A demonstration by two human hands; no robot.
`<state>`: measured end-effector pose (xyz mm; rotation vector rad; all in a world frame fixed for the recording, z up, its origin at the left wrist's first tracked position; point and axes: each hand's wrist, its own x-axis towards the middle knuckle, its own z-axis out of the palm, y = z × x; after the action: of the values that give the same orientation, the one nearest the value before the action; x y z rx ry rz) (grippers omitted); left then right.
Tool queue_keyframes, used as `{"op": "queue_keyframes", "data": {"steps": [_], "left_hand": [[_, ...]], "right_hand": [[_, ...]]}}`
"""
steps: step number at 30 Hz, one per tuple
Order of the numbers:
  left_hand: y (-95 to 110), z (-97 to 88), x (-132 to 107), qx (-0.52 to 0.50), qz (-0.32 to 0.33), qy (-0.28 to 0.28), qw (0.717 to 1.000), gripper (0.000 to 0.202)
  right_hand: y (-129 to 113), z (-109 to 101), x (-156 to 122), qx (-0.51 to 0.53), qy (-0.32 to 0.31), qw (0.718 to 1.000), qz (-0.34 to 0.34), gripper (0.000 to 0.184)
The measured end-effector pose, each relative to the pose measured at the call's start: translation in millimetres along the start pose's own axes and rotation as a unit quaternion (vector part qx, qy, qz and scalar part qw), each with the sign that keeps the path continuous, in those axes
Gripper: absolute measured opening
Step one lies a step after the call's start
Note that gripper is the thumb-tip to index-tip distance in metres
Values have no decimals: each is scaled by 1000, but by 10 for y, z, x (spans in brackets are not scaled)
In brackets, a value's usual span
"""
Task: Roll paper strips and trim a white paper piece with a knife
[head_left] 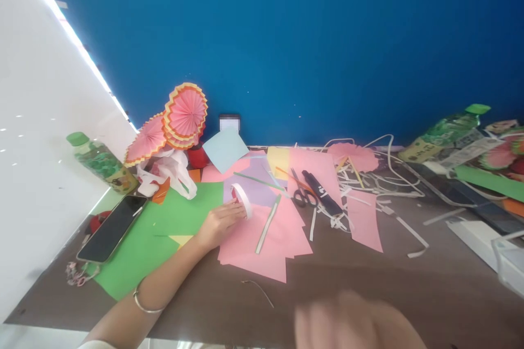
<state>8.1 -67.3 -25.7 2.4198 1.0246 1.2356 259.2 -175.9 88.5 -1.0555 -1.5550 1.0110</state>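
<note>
My left hand (220,224) has its fingers closed on the near side of a roll of white tape (244,200), which stands on edge over pink and purple paper. Below it lie overlapping pink paper sheets (262,240), with a narrow green-and-white strip (268,224) across them. The left forearm crosses a large green sheet (135,256). At the bottom edge, my right hand (352,323) is smeared by motion, so its fingers and anything in them cannot be made out.
Scissors (303,196) and a dark pen-like tool (322,193) lie right of the paper. Tangled white strips and cables (393,185) spread beyond. Pleated paper fans (186,114), a green-capped bottle (102,163) and a phone (112,229) stand or lie at left. A blue wall (286,54) rises behind.
</note>
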Motion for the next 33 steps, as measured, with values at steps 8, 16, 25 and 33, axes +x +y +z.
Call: {"op": "queue_keyframes", "data": {"steps": [8, 16, 25, 33], "left_hand": [[52, -62, 42, 30, 48, -62, 996, 28], [233, -104, 142, 6, 12, -135, 991, 22], [171, -78, 91, 1, -54, -169, 984, 32], [213, -81, 168, -71, -92, -170, 978, 27]], "right_hand": [[497, 485, 1025, 143, -72, 978, 135, 45], [676, 674, 888, 212, -75, 965, 137, 43], [795, -95, 1185, -18, 221, 974, 55, 23], [1107, -875, 1297, -385, 171, 903, 80, 17]]}}
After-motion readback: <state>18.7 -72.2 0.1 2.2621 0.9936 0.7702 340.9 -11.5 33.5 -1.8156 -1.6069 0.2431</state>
